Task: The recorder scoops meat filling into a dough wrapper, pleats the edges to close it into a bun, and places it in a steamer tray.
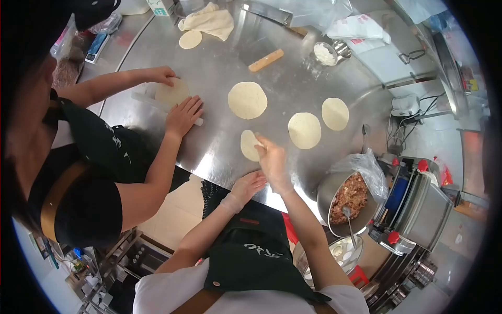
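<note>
Taking the dough round in the wearer's grasp as the clock's centre, with twelve straight away from the body, I see at ten o'clock a co-worker's dough sheet (171,94). Two co-worker's hands are on it and on a pale rolling pin (199,121).

At twelve, a larger flat round (247,100) lies on the steel table (209,68).

The held dough round (249,145) itself sits near the table's close edge, a narrow oval from here; whether it is fully lifted, I can't tell.

At six, the left hand (249,184) is free of any load, its fingers loosely extended by the table edge. The right hand (273,161), at about four, pinches the dough's right-hand margin between thumb and fingers.

Past it, between two and three, two more rounds (305,131) lie flat, well apart from the held one. At four, farther out, a steel bowl of minced filling (349,199) has a spoon (347,212) standing in it.

I'd keep that pinch light, since soft dough probably stretches where it's gripped, and bring the idle palm underneath so the sheet's weight spreads instead of hanging from one edge.
</note>
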Demonstrator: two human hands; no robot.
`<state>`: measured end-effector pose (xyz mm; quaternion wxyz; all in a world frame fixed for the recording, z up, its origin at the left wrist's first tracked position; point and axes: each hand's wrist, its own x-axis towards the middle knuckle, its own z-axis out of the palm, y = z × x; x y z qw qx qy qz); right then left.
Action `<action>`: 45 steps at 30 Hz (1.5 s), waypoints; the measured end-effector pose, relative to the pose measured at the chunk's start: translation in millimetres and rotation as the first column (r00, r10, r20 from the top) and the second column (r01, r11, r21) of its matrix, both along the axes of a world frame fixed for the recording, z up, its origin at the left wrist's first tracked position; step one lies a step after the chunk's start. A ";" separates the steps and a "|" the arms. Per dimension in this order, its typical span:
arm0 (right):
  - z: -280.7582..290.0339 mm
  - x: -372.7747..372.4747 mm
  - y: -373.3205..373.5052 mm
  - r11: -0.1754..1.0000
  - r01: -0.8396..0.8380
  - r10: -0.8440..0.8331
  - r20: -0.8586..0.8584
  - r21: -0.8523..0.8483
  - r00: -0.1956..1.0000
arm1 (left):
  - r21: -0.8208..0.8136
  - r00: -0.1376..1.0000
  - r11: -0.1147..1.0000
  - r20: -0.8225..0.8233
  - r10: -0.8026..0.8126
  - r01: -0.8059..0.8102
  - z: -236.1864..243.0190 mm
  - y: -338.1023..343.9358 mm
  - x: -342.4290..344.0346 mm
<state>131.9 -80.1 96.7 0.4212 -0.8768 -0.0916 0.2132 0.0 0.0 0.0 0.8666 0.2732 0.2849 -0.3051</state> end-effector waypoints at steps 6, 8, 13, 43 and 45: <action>96.5 -56.6 -41.1 0.844 0.237 -0.285 0.028 0.481 0.958 | -0.243 0.791 0.942 0.515 0.329 -0.234 28.7 -47.0 43.5; 114.1 -51.4 -70.1 0.838 0.365 -0.357 -0.097 0.407 0.929 | -0.677 0.765 0.668 0.240 0.598 -0.310 53.8 -62.0 53.1; 134.7 -56.9 -156.8 0.971 0.238 -0.218 0.569 0.041 0.793 | -0.466 0.864 0.820 0.200 0.462 -0.331 132.6 -91.5 43.2; 133.1 -129.3 -295.0 0.587 -0.019 0.471 0.322 -0.810 0.821 | -0.578 0.973 0.794 -0.005 0.229 -0.189 131.8 -144.7 24.9; 127.7 -131.1 -304.1 0.644 -0.056 0.458 0.325 -0.763 0.828 | -0.570 0.975 0.803 0.014 0.221 -0.174 135.5 -144.9 25.8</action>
